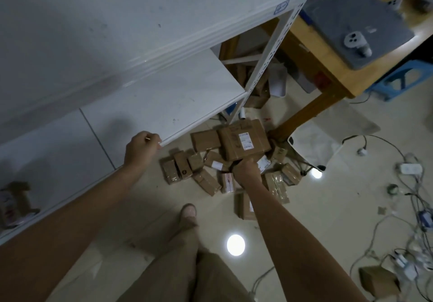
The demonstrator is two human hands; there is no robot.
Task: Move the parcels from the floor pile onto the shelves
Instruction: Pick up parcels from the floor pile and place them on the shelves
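A pile of brown cardboard parcels [206,170] lies on the pale floor below the white shelf unit. My right hand [246,169] grips the near edge of the largest parcel [244,138], a taped box with a white label, which sits above the pile. My left hand [141,148] holds the front edge of the lower white shelf [150,104], fingers curled over the rim. A wider upper shelf [117,20] hangs above it. A parcel [14,201] stands on the shelf at the far left.
A wooden table [328,67] with a grey mat stands right of the shelf post [269,50]. A blue stool [403,79] sits beyond it. Cables and power strips [410,208] litter the floor at right, with a small box [378,280]. My foot [188,212] is near the pile.
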